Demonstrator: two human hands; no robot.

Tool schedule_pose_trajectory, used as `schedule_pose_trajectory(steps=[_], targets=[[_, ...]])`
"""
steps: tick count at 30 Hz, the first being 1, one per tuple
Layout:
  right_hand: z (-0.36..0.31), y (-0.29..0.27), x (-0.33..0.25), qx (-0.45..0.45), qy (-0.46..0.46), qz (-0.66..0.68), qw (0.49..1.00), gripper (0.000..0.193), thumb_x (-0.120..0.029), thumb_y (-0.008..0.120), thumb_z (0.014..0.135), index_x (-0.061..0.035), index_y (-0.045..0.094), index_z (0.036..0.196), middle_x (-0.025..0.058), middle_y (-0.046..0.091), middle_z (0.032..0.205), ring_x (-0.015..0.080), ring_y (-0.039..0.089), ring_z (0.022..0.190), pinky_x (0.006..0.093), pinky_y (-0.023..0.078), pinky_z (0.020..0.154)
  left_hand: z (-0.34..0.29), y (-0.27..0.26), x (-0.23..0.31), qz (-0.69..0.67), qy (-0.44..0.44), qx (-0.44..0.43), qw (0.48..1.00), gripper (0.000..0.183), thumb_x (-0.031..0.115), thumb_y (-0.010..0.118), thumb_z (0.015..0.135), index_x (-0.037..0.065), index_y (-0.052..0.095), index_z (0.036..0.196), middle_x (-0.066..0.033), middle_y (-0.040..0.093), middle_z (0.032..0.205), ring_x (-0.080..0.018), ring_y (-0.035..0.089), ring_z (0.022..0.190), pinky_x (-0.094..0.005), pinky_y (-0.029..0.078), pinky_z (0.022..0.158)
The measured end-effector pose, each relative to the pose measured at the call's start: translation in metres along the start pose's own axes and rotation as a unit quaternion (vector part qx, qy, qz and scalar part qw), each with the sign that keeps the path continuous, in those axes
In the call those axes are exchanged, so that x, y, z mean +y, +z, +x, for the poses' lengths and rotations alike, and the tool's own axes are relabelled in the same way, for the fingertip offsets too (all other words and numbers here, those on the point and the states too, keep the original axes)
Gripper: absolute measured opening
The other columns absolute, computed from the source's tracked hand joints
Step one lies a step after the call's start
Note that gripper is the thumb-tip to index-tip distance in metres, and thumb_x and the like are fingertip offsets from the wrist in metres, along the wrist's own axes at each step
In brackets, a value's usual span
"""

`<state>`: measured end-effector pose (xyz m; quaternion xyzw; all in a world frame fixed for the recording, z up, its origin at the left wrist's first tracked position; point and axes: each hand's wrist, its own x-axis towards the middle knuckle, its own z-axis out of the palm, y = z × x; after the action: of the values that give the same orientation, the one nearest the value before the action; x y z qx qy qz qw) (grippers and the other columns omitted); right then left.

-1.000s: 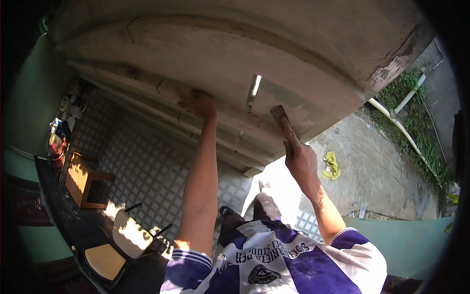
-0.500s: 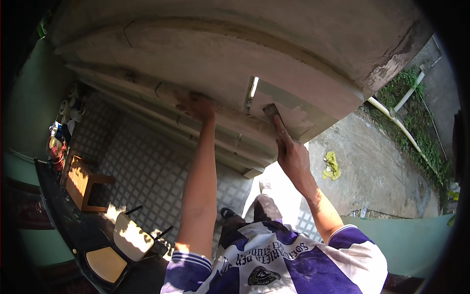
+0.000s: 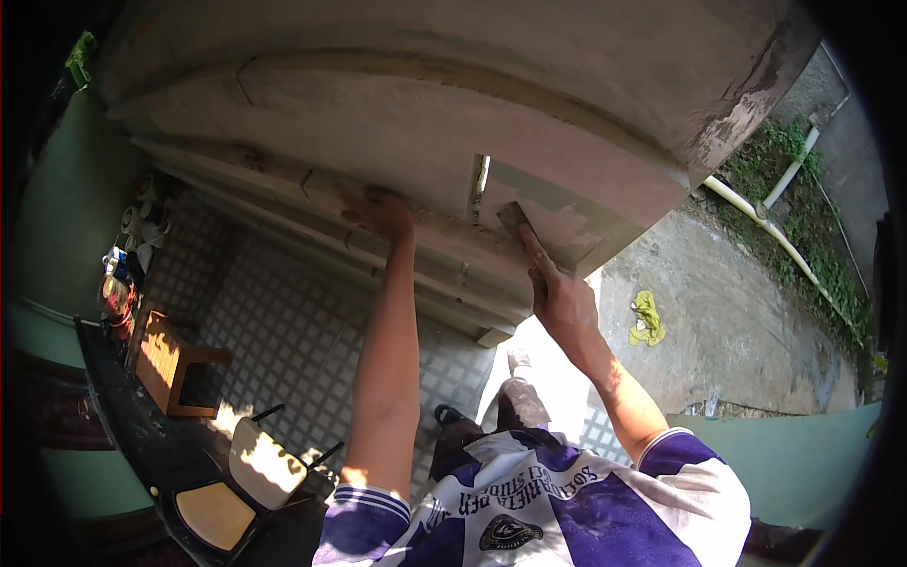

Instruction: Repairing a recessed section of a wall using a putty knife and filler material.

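My left hand [image 3: 380, 211] is raised with its palm and fingers pressed flat against a stepped ledge of the concrete overhang [image 3: 397, 113]. My right hand [image 3: 559, 295] grips the handle of a putty knife [image 3: 515, 220]. The knife's flat blade lies against the grey plastered underside, just right of a narrow slot [image 3: 480, 180] in the concrete. Both my arms reach upward from a purple-and-white shirt.
Far below lies a checkered tile floor [image 3: 283, 312] with a small wooden stool [image 3: 170, 364], two chairs [image 3: 265, 463] and cans by the green wall. A yellow rag [image 3: 646, 319] lies on the concrete yard, near a white pipe [image 3: 756, 217] and weeds.
My right hand has slid the putty knife leftward along the underside, toward the slot. The left hand stays pressed on the ledge.
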<state>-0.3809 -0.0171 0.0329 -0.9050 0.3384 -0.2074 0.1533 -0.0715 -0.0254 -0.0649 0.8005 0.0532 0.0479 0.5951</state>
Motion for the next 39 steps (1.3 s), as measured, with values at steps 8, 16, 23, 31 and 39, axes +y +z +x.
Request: schedule_pose_trajectory(steps=[8,16,23,31,39], targets=[[-0.005,0.002,0.002,-0.004,0.035,-0.009,0.999,0.071,-0.005,0.059,0.092,-0.0315,0.034,0.153,0.022,0.069,0.083,0.0445,0.065,0.069,0.051,0.053,0.059,-0.01,-0.006,0.013,-0.031,0.004,-0.023,0.999,0.06,0.031,0.04,0.103,0.027,0.016,0.158,-0.0353,0.019,0.152,-0.0561,0.042,0.128,-0.0627,0.038,0.104],[0.01,-0.007,-0.005,-0.008,0.01,-0.014,1.0,0.071,-0.008,0.059,0.093,-0.0307,0.032,0.154,0.0229,0.066,0.074,0.0439,0.064,0.065,0.0523,0.05,0.057,-0.011,-0.001,0.009,-0.031,0.017,-0.031,0.999,0.061,0.031,0.041,0.101,0.026,0.017,0.158,-0.0333,0.026,0.147,-0.0563,0.043,0.126,-0.0624,0.039,0.103],[-0.026,-0.017,0.032,0.031,-0.013,-0.006,0.999,0.07,-0.007,0.058,0.094,-0.031,0.031,0.154,0.0223,0.065,0.073,0.0419,0.063,0.063,0.0502,0.05,0.056,-0.002,0.0,0.001,-0.005,0.04,0.014,0.999,0.061,0.028,0.042,0.098,0.021,0.023,0.156,-0.0345,0.035,0.136,-0.0532,0.048,0.118,-0.0615,0.042,0.097],[-0.009,-0.017,0.011,0.014,-0.008,-0.067,0.998,0.069,-0.011,0.055,0.097,-0.0332,0.027,0.155,0.0204,0.062,0.068,0.0388,0.063,0.061,0.0494,0.05,0.053,-0.004,-0.004,0.005,-0.011,0.032,-0.017,0.999,0.059,0.03,0.038,0.102,0.018,0.021,0.157,-0.032,0.031,0.14,-0.0534,0.045,0.12,-0.0615,0.039,0.1],[-0.017,-0.038,0.02,0.001,0.004,-0.055,0.998,0.07,-0.006,0.056,0.094,-0.03,0.03,0.155,0.0214,0.061,0.069,0.0396,0.063,0.06,0.0499,0.048,0.053,-0.003,-0.002,0.004,0.003,0.035,-0.008,0.999,0.059,0.03,0.039,0.102,0.017,0.019,0.157,-0.0323,0.03,0.141,-0.0529,0.047,0.119,-0.0611,0.041,0.099]])
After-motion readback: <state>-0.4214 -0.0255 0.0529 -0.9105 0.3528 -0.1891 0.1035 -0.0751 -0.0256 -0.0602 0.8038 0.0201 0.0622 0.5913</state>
